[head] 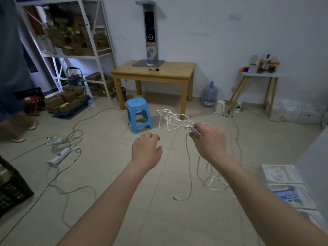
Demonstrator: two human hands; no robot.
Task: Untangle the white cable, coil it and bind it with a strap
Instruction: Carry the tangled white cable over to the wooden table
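Both forearms are reaching forward from the bottom of the frame, bare to the elbow. Left hand (146, 150) is hovering with fingers loosely curled and holding nothing, just short of the cable. Right hand (210, 139) is pinching a bunch of loops of the white cable (174, 119) at its fingertips, with several strands fanning out to the left of the grip in a loose, crossed tangle. More of the cable is hanging below the right wrist and pooling on the tiled floor (113, 174), and one free end with a connector (175, 198) is lying there apart from the pile.

Judgement: the untangling is under way and no coil is formed yet. No strap is identifiable in the hands; a small dark item (154, 69) is lying on the wooden table (177, 68), too small to name.

Recommended handling: the left hand is best placed to take one strand at the edge of the fan and draw it clear, while the right keeps the bundle pinched but not crushed. Working from the free end on the floor would let loops fall out rather than tighten. Pulling hard on crossed strands risks setting a knot. Other cords and a power strip (59, 157) are lying on the floor to the left, well apart, and should stay out of the gather.
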